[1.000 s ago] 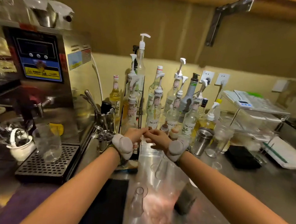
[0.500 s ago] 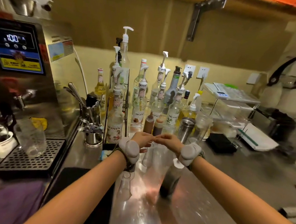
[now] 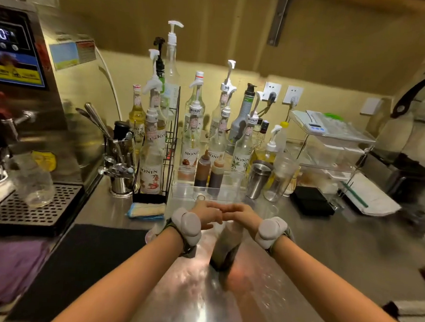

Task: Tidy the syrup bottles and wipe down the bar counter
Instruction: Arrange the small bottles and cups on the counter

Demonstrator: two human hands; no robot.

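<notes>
Both hands meet fingertip to fingertip above table [image 3: 287, 265]: left hand [image 3: 204, 214], right hand [image 3: 241, 213]; whether they grip anything, cannot tell. Syrup bottles [image 3: 191, 144] crowd far edge. Judgement: glass, heavy when full, sticky-slick; hold body low, not pump neck. Blurred dark bottle [image 3: 224, 248] stands beneath hands.

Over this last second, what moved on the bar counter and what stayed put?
Both hands drew back from the bottle rows toward the person: the left hand and right hand, fingertips touching, now sit over a blurred dark object on the counter. What they hold is unclear. The syrup bottles, squeeze bottles and sponge stayed in place.
</notes>
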